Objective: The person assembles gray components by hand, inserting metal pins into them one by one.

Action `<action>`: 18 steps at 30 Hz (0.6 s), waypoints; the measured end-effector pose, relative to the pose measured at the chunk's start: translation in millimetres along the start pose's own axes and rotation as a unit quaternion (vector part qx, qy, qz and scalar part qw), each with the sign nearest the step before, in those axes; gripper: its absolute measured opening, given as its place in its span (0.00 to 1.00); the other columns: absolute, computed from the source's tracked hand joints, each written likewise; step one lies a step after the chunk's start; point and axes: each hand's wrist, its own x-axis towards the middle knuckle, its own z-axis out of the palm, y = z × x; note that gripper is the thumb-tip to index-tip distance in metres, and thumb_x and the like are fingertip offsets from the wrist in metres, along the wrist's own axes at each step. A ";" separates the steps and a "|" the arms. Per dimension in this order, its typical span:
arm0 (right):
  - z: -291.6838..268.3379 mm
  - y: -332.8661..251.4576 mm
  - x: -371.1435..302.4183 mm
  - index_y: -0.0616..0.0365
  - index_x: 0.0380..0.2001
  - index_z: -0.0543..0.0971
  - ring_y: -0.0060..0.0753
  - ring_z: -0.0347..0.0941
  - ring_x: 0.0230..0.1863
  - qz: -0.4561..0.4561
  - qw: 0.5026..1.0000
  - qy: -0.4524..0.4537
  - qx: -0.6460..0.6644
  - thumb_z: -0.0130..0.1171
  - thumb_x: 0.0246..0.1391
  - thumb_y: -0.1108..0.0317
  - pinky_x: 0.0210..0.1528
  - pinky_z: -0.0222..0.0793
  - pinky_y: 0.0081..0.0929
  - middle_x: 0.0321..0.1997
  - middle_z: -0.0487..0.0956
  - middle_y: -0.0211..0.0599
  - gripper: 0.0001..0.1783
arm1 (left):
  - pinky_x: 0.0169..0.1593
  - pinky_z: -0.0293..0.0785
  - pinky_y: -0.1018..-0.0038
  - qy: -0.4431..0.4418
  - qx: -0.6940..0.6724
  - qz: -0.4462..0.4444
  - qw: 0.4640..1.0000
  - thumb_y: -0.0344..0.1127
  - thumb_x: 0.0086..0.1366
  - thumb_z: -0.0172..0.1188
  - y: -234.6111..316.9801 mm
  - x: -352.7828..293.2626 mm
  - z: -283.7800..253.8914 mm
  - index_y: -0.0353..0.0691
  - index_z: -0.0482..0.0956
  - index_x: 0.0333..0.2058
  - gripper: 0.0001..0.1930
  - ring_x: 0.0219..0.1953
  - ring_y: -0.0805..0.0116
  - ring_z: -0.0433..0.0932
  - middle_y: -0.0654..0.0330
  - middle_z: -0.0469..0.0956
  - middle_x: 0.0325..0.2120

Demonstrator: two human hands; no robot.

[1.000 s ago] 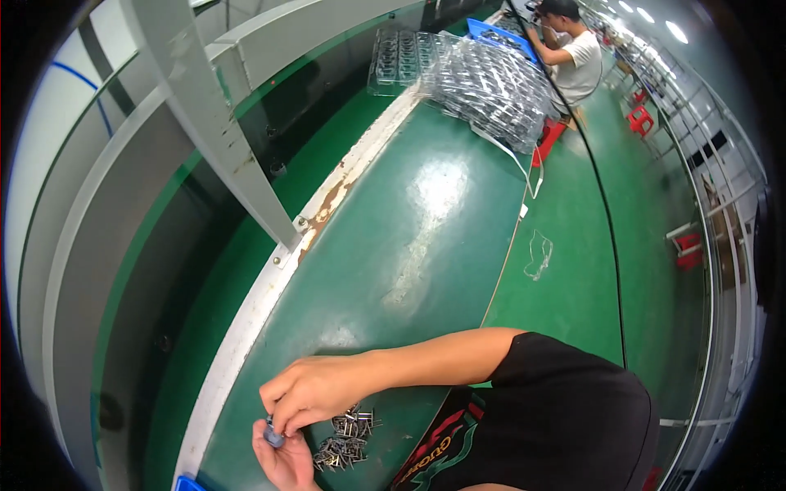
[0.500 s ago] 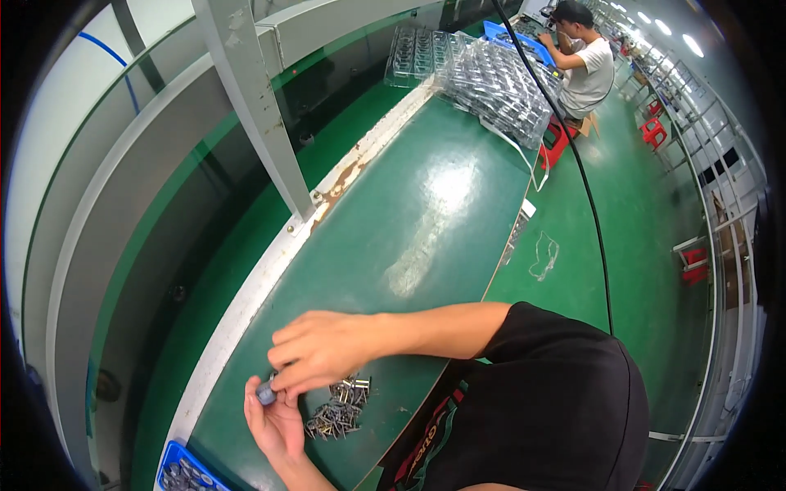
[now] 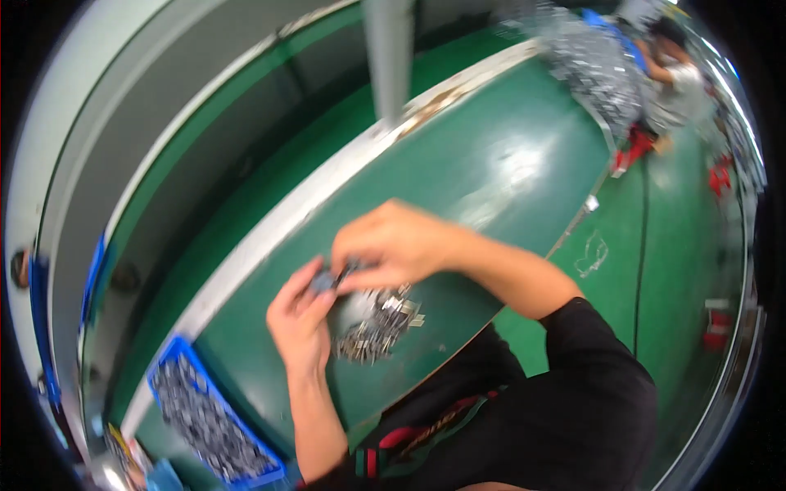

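Note:
My left hand (image 3: 300,321) is closed around a small grey-blue cylindrical part (image 3: 322,281), pinched between thumb and fingers. Just to its right, my right hand (image 3: 397,247) reaches over the table with its fingers pinched together. A small dark piece (image 3: 354,267) shows at those fingertips, too blurred to name. Below the hands, a loose pile of small metal pin-like pieces (image 3: 375,334) lies on the green tabletop (image 3: 442,270).
A blue bin (image 3: 182,347) full of small dark parts stands at the lower left. Clear plastic trays (image 3: 585,61) are heaped at the table's far end, where another person (image 3: 675,86) sits. A grey post (image 3: 388,65) rises at the table's left edge.
The view has swung left, bringing the whole blue bin into sight. Both hands stay together above the pin pile; a dark piece now shows at the right fingertips.

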 end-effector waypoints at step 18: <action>23.2 -9.9 -2.1 0.62 0.32 0.82 0.32 0.75 0.24 -0.006 0.994 0.087 -0.064 0.70 0.44 0.78 0.23 0.70 0.27 0.28 0.77 0.33 0.10 | 0.58 0.78 0.68 -0.056 -0.127 0.022 0.990 0.10 0.55 0.62 -4.3 -7.0 12.2 0.26 0.76 0.49 0.21 0.55 0.56 0.78 0.38 0.74 0.55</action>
